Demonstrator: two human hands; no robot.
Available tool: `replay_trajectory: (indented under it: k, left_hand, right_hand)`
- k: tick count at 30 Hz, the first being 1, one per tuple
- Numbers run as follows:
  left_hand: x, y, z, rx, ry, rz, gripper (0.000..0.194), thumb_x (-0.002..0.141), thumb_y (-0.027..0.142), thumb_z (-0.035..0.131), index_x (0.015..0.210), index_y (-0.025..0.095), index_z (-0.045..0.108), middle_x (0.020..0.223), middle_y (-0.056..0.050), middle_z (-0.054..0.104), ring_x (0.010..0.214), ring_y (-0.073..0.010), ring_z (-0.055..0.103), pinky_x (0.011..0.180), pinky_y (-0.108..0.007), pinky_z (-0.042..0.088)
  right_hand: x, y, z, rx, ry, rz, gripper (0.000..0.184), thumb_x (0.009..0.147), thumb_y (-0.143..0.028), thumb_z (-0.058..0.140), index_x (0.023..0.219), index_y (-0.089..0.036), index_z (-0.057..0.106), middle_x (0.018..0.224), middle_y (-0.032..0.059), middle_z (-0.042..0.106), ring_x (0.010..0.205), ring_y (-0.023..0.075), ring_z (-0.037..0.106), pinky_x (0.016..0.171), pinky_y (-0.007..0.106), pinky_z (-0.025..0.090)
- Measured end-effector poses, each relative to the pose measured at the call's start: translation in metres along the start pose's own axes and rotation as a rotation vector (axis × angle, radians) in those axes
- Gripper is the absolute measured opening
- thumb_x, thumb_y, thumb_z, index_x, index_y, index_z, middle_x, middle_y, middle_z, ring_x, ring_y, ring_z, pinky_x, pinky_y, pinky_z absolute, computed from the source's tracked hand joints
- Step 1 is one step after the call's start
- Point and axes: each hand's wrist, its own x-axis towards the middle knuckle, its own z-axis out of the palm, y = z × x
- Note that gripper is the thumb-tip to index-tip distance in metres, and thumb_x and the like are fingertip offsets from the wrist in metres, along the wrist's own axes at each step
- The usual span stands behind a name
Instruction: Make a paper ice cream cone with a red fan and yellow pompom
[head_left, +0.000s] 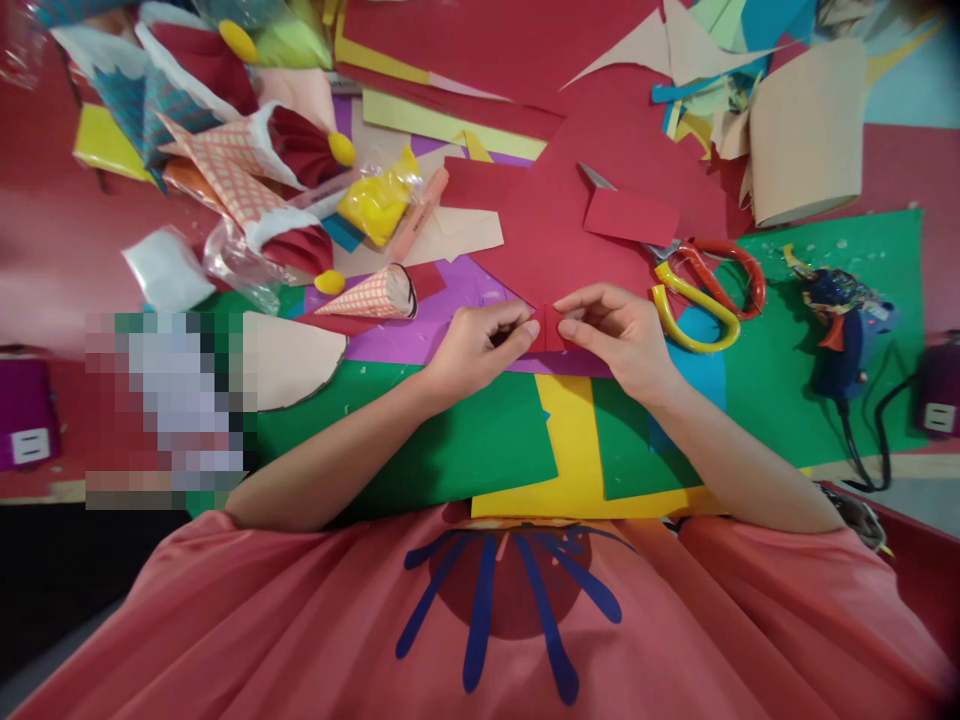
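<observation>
Two hands work close to the near edge of the tabletop (45,235), around its middle. The left hand (476,350) pinches the left side of a small red paper piece (550,332) with its thumb and pointing finger. The right hand (626,335) is at the other side, thumb and pointing finger a little apart (I can't tell how tight they hold). The red piece is over purple paper (465,300).

Toward the far left corner, big paper cones (232,185) are rolled up, with white rims and red insides, so they look mostly made. A little checked cone (367,297) is rolled too, but it has no white rim like theirs. The red piece is flat, with a line down it, and looks joined to nothing, so that bit seems only begun. A pale rounded piece (289,362), left of the hands, is flat and not rolled.

The scissors (729,250) are just past the right hand, with a red strip (630,213) over their blades. The glue gun (841,355) lies toward the right edge on green paper (772,390).
</observation>
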Motion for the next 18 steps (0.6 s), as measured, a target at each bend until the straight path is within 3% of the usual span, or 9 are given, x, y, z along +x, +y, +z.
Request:
replay_trajectory:
  k: [10, 18]
  left_hand:
    - [-0.0006, -0.0008, 0.0001, -0.015, 0.002, 0.013, 0.033, 0.085, 0.027, 0.048, 0.057, 0.019, 0.032, 0.052, 0.007, 0.027, 0.048, -0.0049, 0.024, 0.044, -0.02, 0.019]
    - [-0.0003, -0.0004, -0.0013, -0.054, -0.029, -0.007, 0.034, 0.086, 0.027, 0.048, 0.057, 0.019, 0.032, 0.051, 0.007, 0.027, 0.048, -0.0052, 0.024, 0.044, -0.02, 0.021]
  right_hand:
    - [-0.0002, -0.0022, 0.0009, 0.009, 0.002, 0.002, 0.014, 0.073, -0.027, 0.076, 0.084, -0.02, 0.07, 0.072, -0.0034, 0.065, 0.064, 0.0078, 0.057, 0.062, 0.023, 0.05]
    - [-0.0001, -0.0013, 0.0001, -0.045, -0.005, -0.004, 0.022, 0.074, -0.037, 0.077, 0.085, -0.021, 0.068, 0.073, -0.0024, 0.064, 0.065, 0.0095, 0.057, 0.063, 0.025, 0.05]
